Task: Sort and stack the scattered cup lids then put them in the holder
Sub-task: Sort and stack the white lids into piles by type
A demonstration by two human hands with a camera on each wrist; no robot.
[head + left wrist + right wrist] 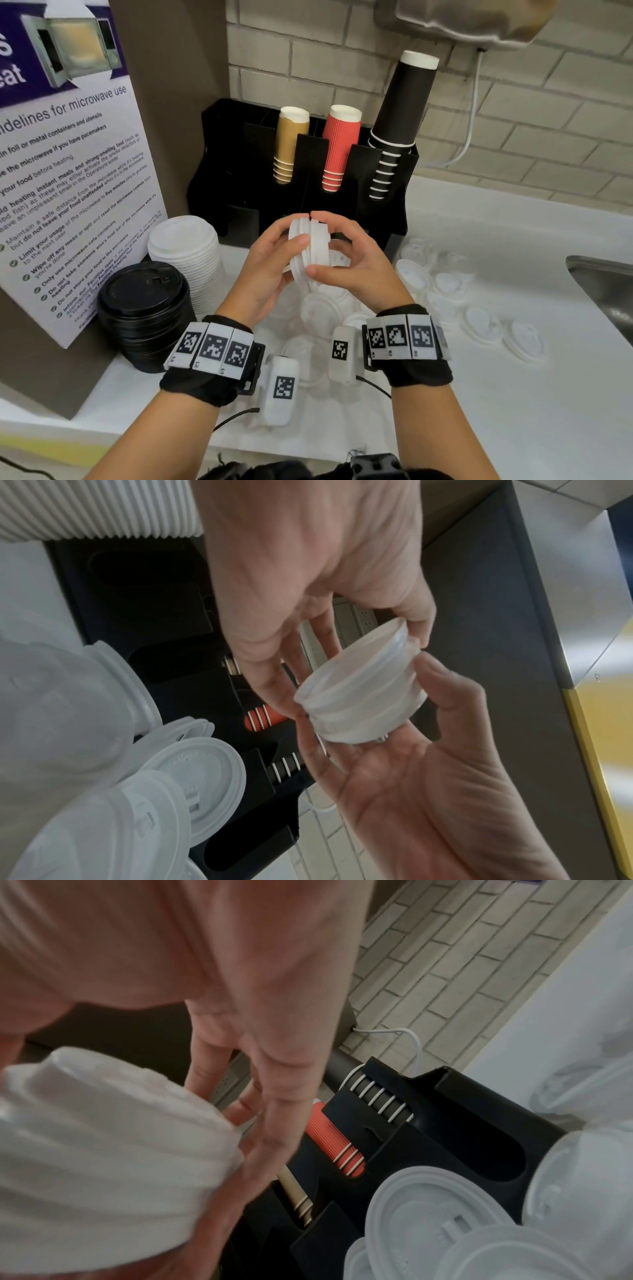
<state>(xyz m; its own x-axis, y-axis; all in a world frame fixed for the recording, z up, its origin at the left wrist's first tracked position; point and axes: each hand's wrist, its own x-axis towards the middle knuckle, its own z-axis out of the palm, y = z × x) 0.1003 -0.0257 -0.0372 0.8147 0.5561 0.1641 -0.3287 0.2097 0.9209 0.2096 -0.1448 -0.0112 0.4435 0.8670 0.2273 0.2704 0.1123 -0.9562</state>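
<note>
We hold a short stack of white lids (pixel 310 248) in the air between both hands, just in front of the black holder (pixel 236 185). Our left hand (pixel 270 270) curls round the stack's left side, thumb on the near rim; our right hand (pixel 352 263) curls round the right side, thumb at the lower edge and fingertips meeting the left hand's over the top. The stack lies tilted on its side (rims facing left and right).

To our left stand a tall white lid stack (pixel 186 253) and a black lid stack (pixel 145 311), close together and hard against the microwave sign (pixel 68 171). Loose clear lids (pixel 455 291) lie scattered on the white counter (pixel 513 394) under and to the right of our hands, reaching toward the sink edge (pixel 596 277). The holder's upper slots carry gold cups (pixel 289 144), red cups (pixel 339 147) and black cups (pixel 399 123). The counter's near right part lies bare.
</note>
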